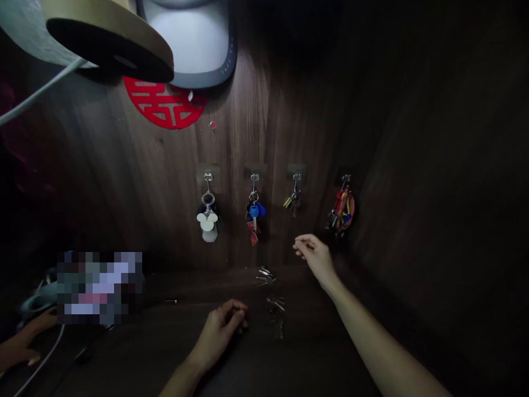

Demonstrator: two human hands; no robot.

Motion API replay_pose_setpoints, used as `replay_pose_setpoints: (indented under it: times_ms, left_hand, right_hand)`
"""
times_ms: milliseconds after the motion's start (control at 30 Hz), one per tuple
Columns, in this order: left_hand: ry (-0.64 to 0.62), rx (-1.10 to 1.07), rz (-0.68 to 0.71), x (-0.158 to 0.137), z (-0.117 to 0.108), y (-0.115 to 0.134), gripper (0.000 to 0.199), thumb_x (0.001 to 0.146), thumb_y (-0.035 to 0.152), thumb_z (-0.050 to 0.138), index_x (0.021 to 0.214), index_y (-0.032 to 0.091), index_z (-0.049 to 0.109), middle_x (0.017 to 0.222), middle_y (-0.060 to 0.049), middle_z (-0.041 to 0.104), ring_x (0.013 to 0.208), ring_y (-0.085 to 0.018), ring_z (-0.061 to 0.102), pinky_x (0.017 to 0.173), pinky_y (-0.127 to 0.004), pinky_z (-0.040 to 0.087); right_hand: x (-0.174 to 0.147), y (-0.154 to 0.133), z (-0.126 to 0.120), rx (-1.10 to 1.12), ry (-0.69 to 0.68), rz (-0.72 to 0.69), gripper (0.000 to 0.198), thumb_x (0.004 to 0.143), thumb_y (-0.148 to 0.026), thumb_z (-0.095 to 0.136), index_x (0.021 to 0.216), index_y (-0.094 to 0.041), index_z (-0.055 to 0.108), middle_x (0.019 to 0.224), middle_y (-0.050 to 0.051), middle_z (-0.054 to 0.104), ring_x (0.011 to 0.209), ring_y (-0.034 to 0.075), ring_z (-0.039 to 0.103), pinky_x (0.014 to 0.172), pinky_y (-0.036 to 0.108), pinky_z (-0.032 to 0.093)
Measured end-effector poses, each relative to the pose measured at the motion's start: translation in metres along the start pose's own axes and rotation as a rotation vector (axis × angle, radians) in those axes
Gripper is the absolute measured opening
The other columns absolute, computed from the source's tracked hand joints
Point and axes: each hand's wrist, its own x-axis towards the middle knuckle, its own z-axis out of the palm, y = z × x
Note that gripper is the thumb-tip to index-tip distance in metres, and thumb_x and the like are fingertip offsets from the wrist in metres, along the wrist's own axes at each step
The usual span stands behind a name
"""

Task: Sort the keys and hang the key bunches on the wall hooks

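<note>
My left hand [226, 324] rests low over the dark wooden surface with its fingers curled in and nothing visible in them. Just right of it lie loose bunches of keys [275, 303], with another small bunch [266, 275] behind. My right hand [316, 255] is raised in front of the wooden back panel, thumb and fingers pinched together; whatever they may hold is too small to make out. Above it, a few keys [295, 203] hang from the third hook [297, 177]. To the right hangs a key bunch with red and yellow straps [344, 209].
Hanging further left are keys with a white mouse-shaped tag [207, 221] and keys with blue heads [255, 210]. A red round paper cutout [173, 110] is on the panel beneath a grey-white device [190, 44]. At left are a lamp-like disc [109, 41], a cable [41, 91] and another person's hand [25, 342].
</note>
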Motion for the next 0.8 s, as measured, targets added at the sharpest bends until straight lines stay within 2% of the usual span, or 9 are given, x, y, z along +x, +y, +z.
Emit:
replay_pose_setpoints:
  times_ms: [233, 467, 667, 800]
  left_hand:
    - [0.007, 0.037, -0.002, -0.003, 0.002, 0.004, 0.038, 0.077, 0.055, 0.057, 0.086, 0.019, 0.063, 0.066, 0.001, 0.063, 0.061, -0.014, 0.055, 0.062, -0.023, 0.042]
    - [0.0, 0.076, -0.007, -0.003, 0.002, 0.004, 0.033, 0.079, 0.05, 0.056, 0.087, 0.019, 0.065, 0.067, 0.0, 0.063, 0.062, -0.014, 0.056, 0.063, -0.023, 0.044]
    - [-0.006, 0.101, 0.007, 0.0, 0.002, -0.001, 0.03, 0.081, 0.046, 0.054, 0.089, 0.019, 0.064, 0.068, 0.0, 0.064, 0.063, -0.014, 0.057, 0.063, -0.024, 0.045]
    - [-0.003, 0.124, 0.006, -0.001, 0.003, 0.001, 0.029, 0.082, 0.045, 0.054, 0.089, 0.019, 0.064, 0.068, 0.0, 0.064, 0.062, -0.014, 0.057, 0.062, -0.023, 0.045]
  right_hand:
    - [-0.041, 0.028, 0.002, -0.049, -0.152, 0.045, 0.025, 0.065, -0.044, 0.064, 0.069, -0.019, 0.061, 0.059, 0.0, 0.063, 0.052, 0.014, 0.058, 0.05, 0.026, 0.047]
    - [-0.076, 0.041, 0.008, -0.134, -0.301, 0.043, 0.012, 0.069, -0.03, 0.06, 0.067, -0.019, 0.064, 0.058, -0.003, 0.061, 0.053, 0.013, 0.055, 0.05, 0.023, 0.041]
    - [-0.093, 0.047, 0.007, -0.392, -0.508, -0.074, 0.012, 0.077, -0.022, 0.055, 0.073, -0.021, 0.066, 0.064, -0.003, 0.061, 0.056, 0.013, 0.054, 0.053, 0.022, 0.04]
    - [-0.097, 0.044, 0.006, -0.519, -0.557, -0.173, 0.014, 0.075, -0.015, 0.058, 0.076, -0.024, 0.068, 0.071, -0.002, 0.061, 0.064, 0.014, 0.058, 0.06, 0.024, 0.044]
